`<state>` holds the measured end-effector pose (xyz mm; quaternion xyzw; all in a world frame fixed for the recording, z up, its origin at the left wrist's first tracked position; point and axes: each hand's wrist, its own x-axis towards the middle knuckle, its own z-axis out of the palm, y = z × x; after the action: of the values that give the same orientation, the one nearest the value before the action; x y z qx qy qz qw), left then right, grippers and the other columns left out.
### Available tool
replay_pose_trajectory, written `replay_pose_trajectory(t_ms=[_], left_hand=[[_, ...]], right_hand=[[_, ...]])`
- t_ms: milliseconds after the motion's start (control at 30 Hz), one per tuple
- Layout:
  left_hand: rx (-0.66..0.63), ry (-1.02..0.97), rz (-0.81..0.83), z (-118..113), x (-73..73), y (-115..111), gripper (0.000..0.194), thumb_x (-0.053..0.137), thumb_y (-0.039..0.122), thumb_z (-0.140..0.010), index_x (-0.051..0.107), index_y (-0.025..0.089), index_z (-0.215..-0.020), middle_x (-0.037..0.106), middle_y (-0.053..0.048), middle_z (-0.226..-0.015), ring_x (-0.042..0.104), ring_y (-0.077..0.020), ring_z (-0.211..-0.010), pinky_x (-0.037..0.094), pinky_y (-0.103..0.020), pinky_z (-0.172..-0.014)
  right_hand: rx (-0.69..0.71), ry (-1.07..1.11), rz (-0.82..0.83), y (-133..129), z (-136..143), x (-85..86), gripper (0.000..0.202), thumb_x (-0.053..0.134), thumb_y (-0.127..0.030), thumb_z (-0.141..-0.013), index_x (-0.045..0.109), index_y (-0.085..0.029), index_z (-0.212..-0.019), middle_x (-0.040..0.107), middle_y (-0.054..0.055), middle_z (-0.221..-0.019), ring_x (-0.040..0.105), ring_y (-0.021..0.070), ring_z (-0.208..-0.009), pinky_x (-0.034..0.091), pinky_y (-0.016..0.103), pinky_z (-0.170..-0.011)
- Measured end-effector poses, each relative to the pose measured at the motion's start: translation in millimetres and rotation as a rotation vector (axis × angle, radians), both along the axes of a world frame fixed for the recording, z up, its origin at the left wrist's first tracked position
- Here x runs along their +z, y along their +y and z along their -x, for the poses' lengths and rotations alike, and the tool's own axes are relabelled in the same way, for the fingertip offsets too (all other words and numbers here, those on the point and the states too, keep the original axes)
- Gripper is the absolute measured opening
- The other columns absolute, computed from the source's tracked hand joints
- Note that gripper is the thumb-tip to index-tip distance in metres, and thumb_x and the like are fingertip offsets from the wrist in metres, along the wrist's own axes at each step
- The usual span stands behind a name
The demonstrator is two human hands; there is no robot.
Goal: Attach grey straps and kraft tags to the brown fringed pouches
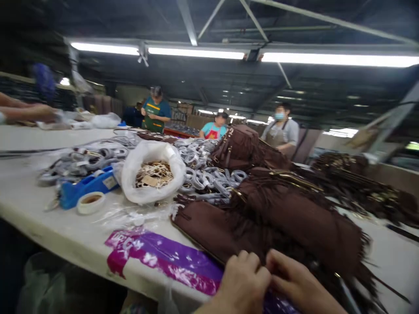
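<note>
My left hand [242,279] is closed at the near edge of the table, its fingers curled over a dark brown fringed bag [216,226]. Right beside it, my right hand [294,277] has thumb and fingers pinched together. What either hand grips is hidden between the fingers. A purple and magenta printed plastic wrapper [170,255] lies partly under the bag and my hands. Behind, more brown bags [294,209] are heaped, with long fringes and gold-coloured zips.
A white plastic bag of stringed tags [129,174] stands beside a blue tape dispenser [73,192] and a tape roll [91,203]. Coiled grey straps [209,179] are piled behind. Co-workers [155,111] stand across the table; another person's hands [39,112] are at far left.
</note>
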<state>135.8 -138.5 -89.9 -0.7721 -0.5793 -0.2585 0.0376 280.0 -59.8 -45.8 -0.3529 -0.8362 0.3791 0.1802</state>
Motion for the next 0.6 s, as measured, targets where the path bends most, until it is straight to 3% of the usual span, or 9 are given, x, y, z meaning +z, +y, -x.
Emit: replay_pose_trajectory(t_ms=[67,133,300,467,500,600], left_hand=[[-0.039,-0.024,-0.021,19.2,7.4,-8.9,0.012,0.057,0.022,-0.091,0.057,0.022,-0.103,0.06,-0.003,-0.101,0.051,-0.0209,-0.089,0.041,-0.034,-0.071],[-0.134,0.002,-0.04,35.2,11.8,-12.8,0.017,0.054,0.02,-0.094,0.056,0.024,-0.11,0.059,-0.001,-0.1,0.05,-0.0191,-0.088,0.04,-0.034,-0.073],[-0.303,0.183,-0.069,49.7,21.1,-17.1,0.008,0.052,0.023,-0.098,0.058,0.025,-0.103,0.057,-0.001,-0.1,0.05,-0.0174,-0.088,0.037,-0.032,-0.073],[-0.124,0.287,-0.139,41.0,21.7,-21.6,0.008,0.052,0.024,-0.097,0.058,0.023,-0.103,0.058,-0.003,-0.089,0.052,-0.02,-0.079,0.035,-0.034,-0.063],[-0.093,0.304,-0.179,36.7,16.3,-20.1,0.011,0.053,0.026,-0.096,0.058,0.022,-0.105,0.058,-0.003,-0.083,0.052,-0.0201,-0.074,0.034,-0.034,-0.059],[0.017,0.345,-0.202,29.8,-10.2,-1.9,0.012,0.056,0.026,-0.093,0.058,0.021,-0.081,0.054,-0.003,-0.062,0.049,-0.0181,-0.057,0.025,-0.032,-0.048]], right_hand=[[-0.01,0.058,0.149,-6.5,5.7,14.6,0.011,0.057,-0.021,-0.07,0.046,-0.023,-0.069,0.046,-0.008,-0.057,0.046,0.0107,-0.054,0.038,0.023,-0.049],[-0.02,0.089,0.243,-8.4,13.0,22.6,0.013,0.057,-0.019,-0.066,0.045,-0.022,-0.07,0.049,-0.009,-0.06,0.047,0.0091,-0.053,0.039,0.021,-0.049],[-0.03,0.076,0.331,-5.4,19.8,27.1,0.015,0.058,-0.018,-0.063,0.048,-0.022,-0.074,0.052,-0.009,-0.061,0.051,0.009,-0.048,0.045,0.021,-0.047],[-0.009,0.099,0.24,-5.8,20.2,26.8,0.014,0.055,-0.016,-0.063,0.047,-0.023,-0.072,0.053,-0.008,-0.064,0.049,0.0103,-0.049,0.041,0.021,-0.043],[-0.003,0.089,0.206,-6.1,19.8,23.7,0.013,0.054,-0.017,-0.063,0.046,-0.024,-0.071,0.052,-0.008,-0.063,0.048,0.0107,-0.048,0.04,0.022,-0.043],[-0.021,-0.005,0.027,-2.7,16.7,6.2,0.015,0.061,-0.022,-0.064,0.046,-0.025,-0.063,0.053,-0.005,-0.059,0.054,0.0146,-0.052,0.041,0.025,-0.047]])
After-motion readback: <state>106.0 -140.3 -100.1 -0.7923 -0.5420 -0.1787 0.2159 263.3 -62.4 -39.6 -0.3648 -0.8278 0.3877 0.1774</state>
